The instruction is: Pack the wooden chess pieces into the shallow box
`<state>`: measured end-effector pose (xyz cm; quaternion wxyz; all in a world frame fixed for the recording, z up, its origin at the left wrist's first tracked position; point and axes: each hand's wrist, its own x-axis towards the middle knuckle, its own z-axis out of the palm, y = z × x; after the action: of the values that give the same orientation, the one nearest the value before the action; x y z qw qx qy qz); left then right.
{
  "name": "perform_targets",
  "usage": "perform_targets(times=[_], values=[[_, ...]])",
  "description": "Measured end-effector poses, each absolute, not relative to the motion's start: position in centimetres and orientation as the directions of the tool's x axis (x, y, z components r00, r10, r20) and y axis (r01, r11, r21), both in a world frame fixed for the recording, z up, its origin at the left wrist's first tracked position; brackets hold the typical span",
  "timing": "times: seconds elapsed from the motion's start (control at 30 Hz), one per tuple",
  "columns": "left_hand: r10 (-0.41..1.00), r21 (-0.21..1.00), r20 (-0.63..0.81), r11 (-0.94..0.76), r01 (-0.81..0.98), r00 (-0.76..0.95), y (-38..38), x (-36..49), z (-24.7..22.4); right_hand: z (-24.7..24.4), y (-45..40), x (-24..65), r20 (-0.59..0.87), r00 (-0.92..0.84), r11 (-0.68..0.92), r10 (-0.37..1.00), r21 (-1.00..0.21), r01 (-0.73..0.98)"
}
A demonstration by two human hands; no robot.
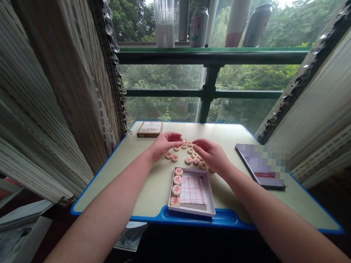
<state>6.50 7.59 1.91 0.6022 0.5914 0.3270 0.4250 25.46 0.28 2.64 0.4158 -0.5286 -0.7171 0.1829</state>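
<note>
Round wooden Chinese chess pieces with red and dark characters lie scattered on the table in the middle of the head view. My left hand hovers at the left of this group, thumb and fingers apart, its fingertips close to the far pieces. From the other side, my right hand reaches over the pieces with fingers stretched out, partly covering some of them. Nearer to me is a shallow white box. Along its left wall several red-lettered pieces stand in a column beside a folded paper board.
A small brown-edged box lies at the table's far left. At the right is a dark tablet-like object, partly blurred out. The table has a blue rim. Cans and cups stand on the window ledge; curtains hang on both sides.
</note>
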Motion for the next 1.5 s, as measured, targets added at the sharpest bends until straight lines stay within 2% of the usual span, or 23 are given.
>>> perform_targets(times=[0.07, 0.23, 0.33, 0.57, 0.93, 1.03, 1.1, 1.17, 1.37, 1.5], values=[[0.877, 0.994, 0.081, -0.036, -0.102, 0.475, 7.4, 6.5, 2.0, 2.1, 0.6, 25.2, 0.406, -0.112, 0.394, 0.907, -0.725, 0.564], [0.835, 0.995, 0.051, 0.003, -0.097, 0.549, 7.0, 6.5, 2.2, 1.6, 0.6, 25.0, 0.436, -0.194, 0.459, 0.879, -0.662, 0.593], [0.832, 0.995, 0.050, 0.005, -0.097, 0.553, 6.7, 6.6, 2.4, 1.8, 0.3, 24.7, 0.420, -0.181, 0.447, 0.889, -0.710, 0.545], [0.831, 0.995, 0.040, 0.018, -0.098, 0.555, 6.1, 6.9, 2.6, 2.0, 0.2, 24.1, 0.236, -0.064, 0.245, 0.970, -0.934, 0.262], [0.814, 0.998, 0.068, -0.048, -0.049, 0.577, 5.3, 7.3, 3.1, 2.7, -0.2, 23.7, 0.082, -0.033, 0.084, 0.996, -0.994, 0.074], [0.822, 0.980, 0.038, -0.141, 0.139, 0.568, 5.5, 6.9, 3.4, 3.1, -0.2, 23.8, 0.055, -0.011, 0.056, 0.998, -0.996, 0.073], [0.849, 0.901, 0.005, -0.233, 0.365, 0.528, 5.7, 6.5, 3.5, 3.5, -0.1, 24.1, 0.055, 0.011, 0.053, 0.998, -0.990, 0.132], [0.851, 0.805, -0.032, -0.289, 0.518, 0.524, 5.8, 6.2, 3.6, 3.9, -0.1, 24.4, 0.039, 0.017, 0.035, 0.999, -0.983, 0.182], [0.716, 0.716, -0.075, -0.446, 0.538, 0.694, 5.8, 5.6, 3.6, 4.6, -0.3, 24.7, -0.048, -0.007, -0.045, 0.999, -0.977, 0.208], [0.683, 0.666, -0.168, -0.453, 0.592, 0.711, 6.2, 5.0, 3.6, 4.6, 0.0, 25.2, -0.040, 0.056, -0.049, 0.998, -0.982, 0.182]])
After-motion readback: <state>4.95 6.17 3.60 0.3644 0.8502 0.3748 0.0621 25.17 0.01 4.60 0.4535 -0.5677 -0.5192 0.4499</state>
